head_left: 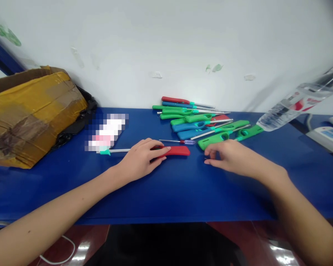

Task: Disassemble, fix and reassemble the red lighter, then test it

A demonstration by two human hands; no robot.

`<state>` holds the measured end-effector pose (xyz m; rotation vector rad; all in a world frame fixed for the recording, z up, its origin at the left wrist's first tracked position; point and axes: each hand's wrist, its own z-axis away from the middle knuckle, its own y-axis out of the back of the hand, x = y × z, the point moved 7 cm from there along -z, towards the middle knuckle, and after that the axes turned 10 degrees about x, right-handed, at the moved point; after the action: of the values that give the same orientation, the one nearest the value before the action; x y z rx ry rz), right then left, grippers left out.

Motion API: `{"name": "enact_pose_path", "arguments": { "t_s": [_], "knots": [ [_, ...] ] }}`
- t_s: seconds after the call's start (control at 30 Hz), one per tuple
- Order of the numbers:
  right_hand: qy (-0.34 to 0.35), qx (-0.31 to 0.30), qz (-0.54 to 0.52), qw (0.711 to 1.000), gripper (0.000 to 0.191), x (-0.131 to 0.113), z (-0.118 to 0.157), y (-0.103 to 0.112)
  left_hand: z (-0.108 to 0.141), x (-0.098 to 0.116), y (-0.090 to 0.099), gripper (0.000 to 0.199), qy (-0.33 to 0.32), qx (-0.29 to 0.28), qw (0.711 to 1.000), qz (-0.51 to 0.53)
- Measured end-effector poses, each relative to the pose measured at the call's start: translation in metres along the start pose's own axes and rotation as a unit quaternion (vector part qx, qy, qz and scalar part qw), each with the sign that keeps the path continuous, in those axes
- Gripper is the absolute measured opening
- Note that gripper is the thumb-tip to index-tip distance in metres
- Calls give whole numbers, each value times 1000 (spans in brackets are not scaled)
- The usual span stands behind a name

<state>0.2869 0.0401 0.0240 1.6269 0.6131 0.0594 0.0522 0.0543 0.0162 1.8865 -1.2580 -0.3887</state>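
Note:
My left hand (143, 159) lies over a red long-necked lighter (179, 150), thumb below the handle and fingers above it. The lighter is flat on the blue table, its metal tube (119, 150) pointing left from under my hand. Near the tube's far end is a teal piece (105, 152). Just behind the handle lies a small screwdriver (187, 142) with a clear purplish grip. To the right, my right hand (229, 155) is curled low over the table in a loose pinch, a tiny thin thing at its fingertips, too small to name. Beside it lies a green lighter (213, 139).
More green, blue and red lighters (191, 127) are heaped by the white wall. A taped cardboard box (36, 118) stands left, near a blurred-out item (108, 131). A water bottle (296, 105) and a white power strip (329, 138) are right. The table's front edge (155, 220) runs nearby.

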Motion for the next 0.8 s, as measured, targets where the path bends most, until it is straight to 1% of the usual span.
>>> {"name": "enact_pose_path", "arguments": {
  "t_s": [0.1,0.2,0.3,0.37,0.43,0.6,0.7,0.8],
  "knots": [
    [-21,-11,-25,999,8,3,5,-6,1,-3,-4,30,30,-25,999,26],
    [-27,-32,-47,998,12,3,7,-10,2,-6,-6,32,52,-48,996,47],
    [-5,-36,-43,998,13,-5,6,-11,2,-9,-5,40,73,-55,993,70],
    [9,-28,-44,999,12,-12,4,-9,3,-15,-3,48,98,-55,991,70],
    [12,-19,-60,998,12,-19,-1,-7,4,-20,-2,51,115,-58,990,62],
    [4,13,-182,983,8,-34,-20,2,4,-25,-3,41,104,-74,990,63],
    [-27,33,-236,971,9,-36,-36,4,5,-25,-2,40,91,-73,991,63],
    [-57,69,-281,956,12,-35,-51,3,5,-21,0,43,77,-71,993,55]
  ]
}}
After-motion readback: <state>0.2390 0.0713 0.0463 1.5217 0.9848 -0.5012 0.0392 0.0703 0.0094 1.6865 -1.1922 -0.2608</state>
